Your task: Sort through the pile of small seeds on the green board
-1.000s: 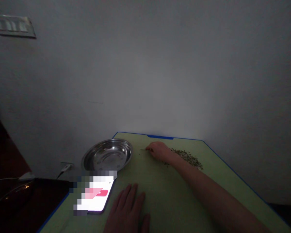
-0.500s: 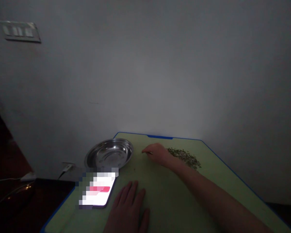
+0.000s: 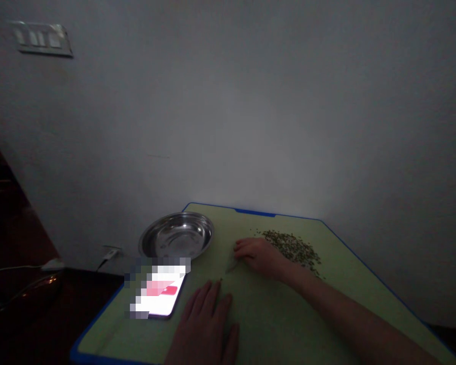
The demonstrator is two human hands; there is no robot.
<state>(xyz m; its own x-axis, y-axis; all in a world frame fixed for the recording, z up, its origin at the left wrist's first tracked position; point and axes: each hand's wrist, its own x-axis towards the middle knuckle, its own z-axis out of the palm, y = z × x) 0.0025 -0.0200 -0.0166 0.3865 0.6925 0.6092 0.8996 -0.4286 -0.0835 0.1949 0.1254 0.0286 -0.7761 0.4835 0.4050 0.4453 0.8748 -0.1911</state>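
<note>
My left hand [image 3: 205, 324] lies flat on the green tabletop [image 3: 273, 324], its fingers stretched out and a little apart. Close to its fingertips is a tiny dark speck [image 3: 221, 279], perhaps a single seed. My right hand [image 3: 260, 256] is closed, fingers bent together around a thin, pale, pointed piece [image 3: 231, 265] that slants down toward the table; its kind is too dim to make out. Just beyond the right hand spreads a loose heap of small dark seeds or grains [image 3: 294, 247], partly covered by the hand and wrist.
A shiny steel bowl [image 3: 146, 242] stands at the table's left edge. In front of it lies a lit phone [image 3: 165, 299], partly pixelated. The table has a blue rim [image 3: 365, 261] and meets a grey wall [image 3: 251, 111]. A switch panel [image 3: 43, 39] is at upper left.
My right hand has come back toward me, and the thin piece in it now points down toward the table. The left hand stays flat. The view has shifted slightly.
</note>
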